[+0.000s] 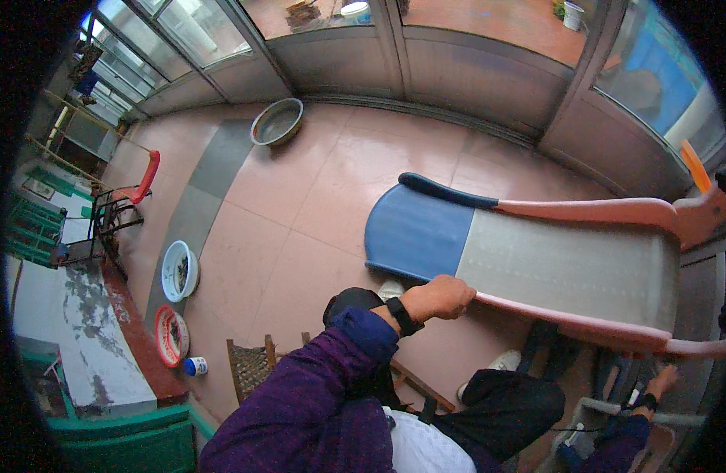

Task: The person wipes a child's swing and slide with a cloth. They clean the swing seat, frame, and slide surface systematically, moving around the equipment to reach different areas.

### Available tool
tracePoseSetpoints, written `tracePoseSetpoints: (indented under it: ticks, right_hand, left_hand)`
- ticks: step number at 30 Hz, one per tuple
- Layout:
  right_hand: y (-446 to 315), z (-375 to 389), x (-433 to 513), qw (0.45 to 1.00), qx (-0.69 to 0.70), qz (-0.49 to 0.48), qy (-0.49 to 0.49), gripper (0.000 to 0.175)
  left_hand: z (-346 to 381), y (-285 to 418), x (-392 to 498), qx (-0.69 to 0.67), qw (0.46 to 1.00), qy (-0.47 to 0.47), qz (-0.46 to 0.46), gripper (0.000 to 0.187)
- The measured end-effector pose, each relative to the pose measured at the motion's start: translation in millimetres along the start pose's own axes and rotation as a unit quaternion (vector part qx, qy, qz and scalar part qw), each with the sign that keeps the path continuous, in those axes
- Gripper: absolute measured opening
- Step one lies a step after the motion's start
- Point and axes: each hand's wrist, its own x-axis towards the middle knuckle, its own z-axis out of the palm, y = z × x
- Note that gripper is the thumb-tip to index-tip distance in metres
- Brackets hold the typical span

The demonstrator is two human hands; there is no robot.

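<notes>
A child's plastic slide [567, 266] extends across the right side, with a blue foot, a grey chute and reddish side rails. My left hand [445, 295] is closed over the near rail [552, 313], close to where the blue part meets the grey. At the far right, my right hand [664, 378] is just below the slide's upper end, beside a grey plastic bin [587, 405]. That hand is small and blurred, and its fingers are not clear. Each wrist wears a black band.
A metal basin [277, 122] stands near the glazed partition [481, 77]. At left are a white basin [180, 271], a red-and-white basin [171, 336] and a small blue-and-white tub [195, 366]. A woven-seat wooden stool [250, 363] is beside my legs. A black-framed chair [117, 219] stands farther left.
</notes>
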Motion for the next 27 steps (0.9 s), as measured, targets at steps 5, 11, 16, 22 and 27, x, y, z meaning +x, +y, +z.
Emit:
tracePoseSetpoints:
  ticks: [5,11,16,22,27]
  right_hand:
    - [-9,6,-13,1.0,0.019,-0.006,-0.005,0.037]
    - [1,-12,16,1.0,-0.016,0.021,0.004,0.038]
    - [-24,10,-9,0.994,0.05,0.096,-0.033,0.04]
    - [-88,49,-89,0.834,0.472,0.271,-0.089,0.041]
    - [-136,21,-117,0.848,0.486,0.199,-0.072,0.043]
  left_hand:
    - [-1,-1,0,0.008,1.0,-0.002,-0.001,0.017]
    - [-1,4,3,0.006,1.0,0.001,-0.001,0.018]
    - [-1,7,4,0.002,1.0,0.003,-0.004,0.018]
    - [-4,5,4,0.004,1.0,-0.002,0.0,0.017]
    - [-1,4,6,0.007,1.0,0.001,0.006,0.016]
